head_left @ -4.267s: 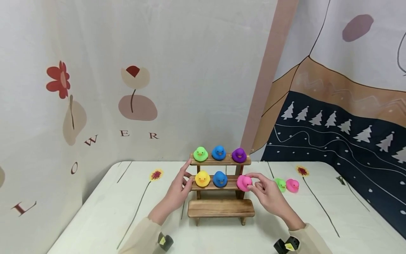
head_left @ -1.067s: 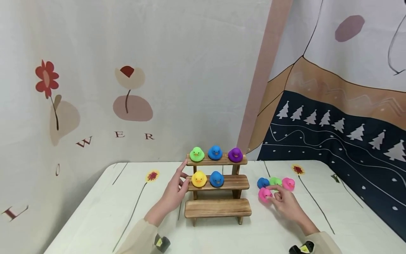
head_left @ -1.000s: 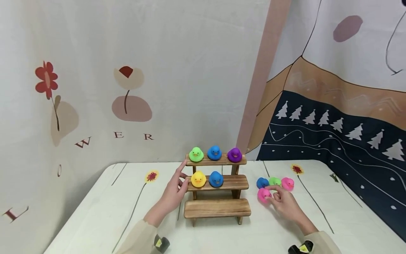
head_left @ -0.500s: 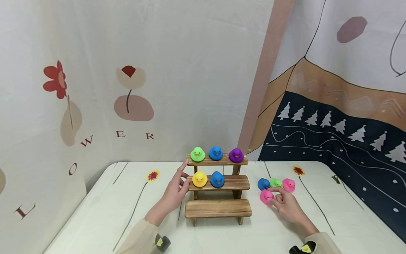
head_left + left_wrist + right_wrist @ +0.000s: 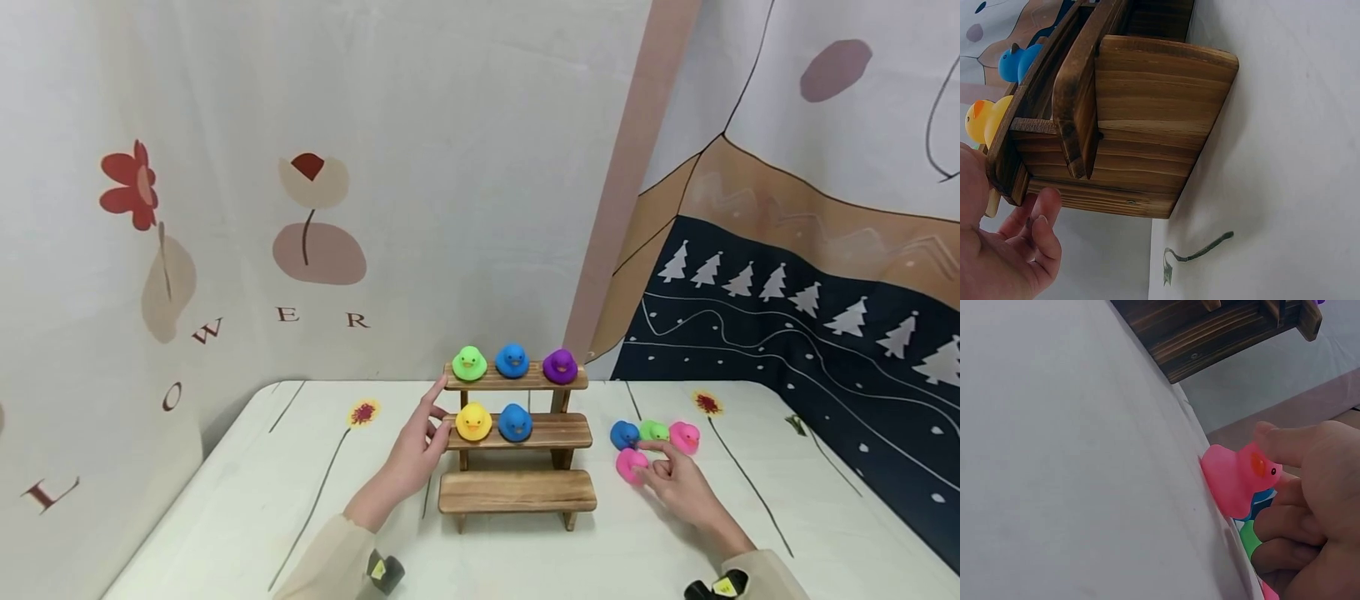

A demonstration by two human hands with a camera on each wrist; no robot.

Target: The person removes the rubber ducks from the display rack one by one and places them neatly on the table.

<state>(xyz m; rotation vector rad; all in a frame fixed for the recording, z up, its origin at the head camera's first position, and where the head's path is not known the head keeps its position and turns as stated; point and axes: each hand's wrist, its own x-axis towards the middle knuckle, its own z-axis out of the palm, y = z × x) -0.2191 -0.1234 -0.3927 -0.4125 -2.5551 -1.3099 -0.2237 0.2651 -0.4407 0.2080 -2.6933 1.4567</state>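
Note:
A three-tier wooden stand (image 5: 517, 492) is on the table. My left hand (image 5: 411, 454) holds its left end, thumb at the middle shelf's edge and index finger up by the top shelf. Green (image 5: 469, 363), blue (image 5: 512, 361) and purple (image 5: 560, 367) rubber ducks line the top shelf. On the middle shelf are a yellow duck (image 5: 473, 422) and a blue duck (image 5: 515, 423); its right end is bare, as is the bottom shelf. Right of the stand, my right hand (image 5: 678, 487) pinches a pink rubber duck (image 5: 1229, 478) by its head, its base at the tabletop.
Just behind the pinched duck, a blue duck (image 5: 624, 435), a green duck (image 5: 654, 431) and another pink duck (image 5: 684, 437) sit close together on the white tablecloth (image 5: 247, 492). A printed curtain (image 5: 465, 192) hangs behind the table.
The pink duck has gone from the middle shelf's right end to the table on the right, carried by my right hand. My left hand stays on the stand.

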